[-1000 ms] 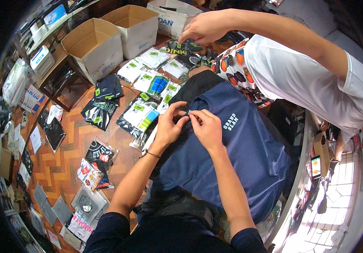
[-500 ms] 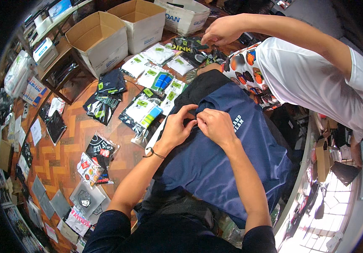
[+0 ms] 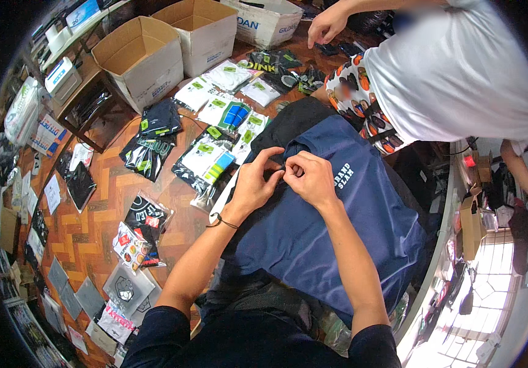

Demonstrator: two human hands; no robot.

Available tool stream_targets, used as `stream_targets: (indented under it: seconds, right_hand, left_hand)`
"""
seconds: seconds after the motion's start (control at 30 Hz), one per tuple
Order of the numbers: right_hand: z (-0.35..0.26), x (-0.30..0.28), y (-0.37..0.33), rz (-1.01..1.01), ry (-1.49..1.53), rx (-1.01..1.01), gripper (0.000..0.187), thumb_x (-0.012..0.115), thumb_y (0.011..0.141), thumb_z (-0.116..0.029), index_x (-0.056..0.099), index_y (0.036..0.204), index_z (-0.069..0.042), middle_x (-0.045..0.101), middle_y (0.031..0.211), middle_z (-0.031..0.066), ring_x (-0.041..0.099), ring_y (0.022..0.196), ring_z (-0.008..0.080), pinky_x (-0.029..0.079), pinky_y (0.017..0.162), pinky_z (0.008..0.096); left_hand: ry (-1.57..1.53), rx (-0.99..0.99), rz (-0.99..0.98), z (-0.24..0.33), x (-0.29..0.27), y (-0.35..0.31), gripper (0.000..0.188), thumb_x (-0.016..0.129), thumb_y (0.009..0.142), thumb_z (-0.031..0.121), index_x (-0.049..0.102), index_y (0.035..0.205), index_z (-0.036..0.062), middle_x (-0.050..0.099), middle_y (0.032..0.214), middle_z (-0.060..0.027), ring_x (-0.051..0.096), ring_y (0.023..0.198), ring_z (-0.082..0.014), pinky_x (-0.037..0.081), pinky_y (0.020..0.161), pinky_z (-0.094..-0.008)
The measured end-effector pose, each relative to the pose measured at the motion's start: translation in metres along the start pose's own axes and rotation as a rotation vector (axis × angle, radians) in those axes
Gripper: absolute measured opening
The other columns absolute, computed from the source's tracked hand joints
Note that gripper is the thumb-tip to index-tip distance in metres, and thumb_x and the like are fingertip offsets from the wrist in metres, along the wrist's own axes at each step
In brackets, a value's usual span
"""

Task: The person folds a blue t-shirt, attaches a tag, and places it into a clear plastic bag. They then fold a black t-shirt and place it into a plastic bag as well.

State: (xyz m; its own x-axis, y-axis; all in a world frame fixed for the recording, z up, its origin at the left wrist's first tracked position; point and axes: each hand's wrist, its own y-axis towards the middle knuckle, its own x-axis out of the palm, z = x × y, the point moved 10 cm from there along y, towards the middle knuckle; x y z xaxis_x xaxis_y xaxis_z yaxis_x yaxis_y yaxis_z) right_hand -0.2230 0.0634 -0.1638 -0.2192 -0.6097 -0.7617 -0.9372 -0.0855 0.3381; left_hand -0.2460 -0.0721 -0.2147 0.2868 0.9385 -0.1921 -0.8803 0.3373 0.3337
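A navy shirt [image 3: 325,239] with small white lettering on its chest lies spread in front of me, over black cloth [image 3: 300,119]. My left hand [image 3: 258,184] is at its upper left edge near the collar, thumb and forefinger bent together on the fabric. Close beside it, my right hand [image 3: 308,180] pinches the same edge, its fingers curled in. The fingertips of both hands nearly meet. Exactly what lies between them is partly hidden by the fingers.
Several bagged shirts [image 3: 205,161] lie on the wooden floor [image 3: 98,227] beyond and to the left. Open cardboard boxes [image 3: 144,67] stand at the back. At the far right, a co-worker in a white shirt [image 3: 454,73] bends over. A bright window grille [image 3: 466,313] is lower right.
The co-worker has shifted away toward the upper right, the hand lifting off from near the bagged shirts. My hands stay at the collar, with only slight finger movement.
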Motion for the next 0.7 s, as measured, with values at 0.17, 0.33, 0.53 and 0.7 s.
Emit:
stream_targets:
  seconds: [0.17,0.33,0.53,0.7]
  right_hand:
    - [0.0,0.001,0.002,0.029,-0.025,-0.019,0.008,0.077,0.079,-0.013,0.072,0.081,-0.007,0.068,0.078,0.0082,0.069,0.069,0.0276,0.055,0.064,0.0399]
    - [0.004,-0.003,0.001,0.064,-0.02,-0.014,0.008,0.076,0.077,-0.01,0.071,0.081,-0.006,0.067,0.077,0.0094,0.07,0.069,0.0271,0.055,0.064,0.0389]
    - [0.022,-0.025,0.009,0.037,0.102,0.053,0.007,0.074,0.079,-0.004,0.073,0.086,-0.001,0.069,0.077,0.0097,0.069,0.066,0.0206,0.054,0.063,0.0327]
    - [0.013,-0.014,0.005,-0.049,0.163,0.001,0.011,0.073,0.089,-0.005,0.076,0.098,0.0,0.071,0.087,0.0118,0.07,0.071,0.0226,0.056,0.067,0.0326]
  left_hand:
    - [0.008,-0.058,0.02,-0.006,-0.002,-0.001,0.046,0.078,0.089,0.0,0.062,0.132,0.0072,0.08,0.094,-0.0117,0.077,0.082,-0.0203,0.056,0.069,-0.0314]
    - [0.006,-0.078,0.036,-0.008,-0.002,-0.009,0.045,0.079,0.088,0.001,0.062,0.129,0.007,0.079,0.09,-0.0099,0.074,0.076,-0.0165,0.053,0.065,-0.0299]
    - [0.015,-0.096,0.052,-0.009,-0.005,-0.011,0.046,0.08,0.088,0.001,0.063,0.13,0.0074,0.076,0.086,-0.0075,0.07,0.074,-0.0135,0.053,0.066,-0.0289]
    - [-0.023,-0.065,0.039,-0.007,-0.005,-0.001,0.046,0.077,0.089,0.0,0.06,0.131,0.0047,0.079,0.094,-0.0157,0.077,0.08,-0.0278,0.057,0.07,-0.0344]
